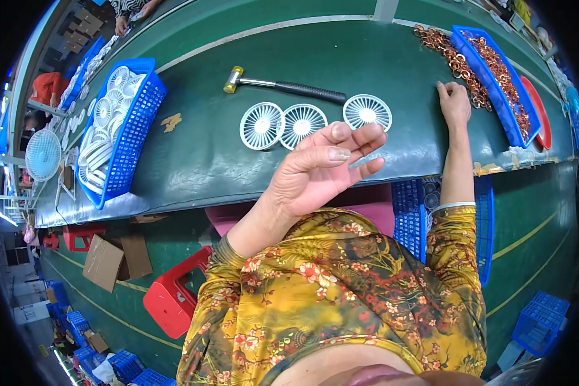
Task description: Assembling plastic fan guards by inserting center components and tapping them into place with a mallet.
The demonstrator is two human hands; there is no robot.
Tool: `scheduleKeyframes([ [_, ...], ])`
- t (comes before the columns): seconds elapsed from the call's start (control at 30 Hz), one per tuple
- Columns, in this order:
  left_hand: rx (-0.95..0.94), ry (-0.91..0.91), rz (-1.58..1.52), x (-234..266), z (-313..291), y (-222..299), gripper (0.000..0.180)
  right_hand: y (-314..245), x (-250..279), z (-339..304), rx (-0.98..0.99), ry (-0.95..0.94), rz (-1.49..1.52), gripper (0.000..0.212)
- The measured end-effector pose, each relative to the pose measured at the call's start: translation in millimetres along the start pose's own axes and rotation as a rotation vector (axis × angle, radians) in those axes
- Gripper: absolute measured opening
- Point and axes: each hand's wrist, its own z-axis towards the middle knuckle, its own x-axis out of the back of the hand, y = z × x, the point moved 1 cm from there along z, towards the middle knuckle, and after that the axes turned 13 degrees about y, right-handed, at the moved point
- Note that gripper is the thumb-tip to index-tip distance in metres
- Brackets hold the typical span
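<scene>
My left hand (321,164) is raised over the table's near edge, palm turned up, fingers loosely bent and apart, with nothing visible in it. Beyond it lie three round white spoked discs: a left disc (262,126), a middle disc (303,126) touching it, and a right disc (367,114) set apart. A hammer (276,84) with yellow faces and a black handle lies behind them. My right hand (455,103) rests on the table beside a pile of copper-coloured rings (458,64). Its fingers are curled in; what they hold, if anything, is hidden.
At left stands a blue basket (138,122) full of white discs. A blue tray (495,83) of copper-coloured rings is at right, a red tray (539,112) beside it. A red stool (174,299) and cardboard box (103,262) are below the green table (193,141). Another person's hand (121,26) shows far left.
</scene>
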Motion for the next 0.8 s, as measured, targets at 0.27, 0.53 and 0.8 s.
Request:
scheduleKeyframes([
  [0.27,-0.808,0.361,0.987,9.9,-17.0,8.3,0.016,-8.0,-3.8,-4.9,0.013,0.16,0.247,0.033],
  [0.53,-2.219,0.805,1.945,14.1,-105.6,132.2,0.028,67.0,-26.5,16.5,-0.076,0.111,-0.124,0.037],
  [0.8,-0.729,2.638,1.637,106.3,-266.7,277.9,0.053,14.1,-12.6,0.6,0.02,0.035,-0.23,0.033],
])
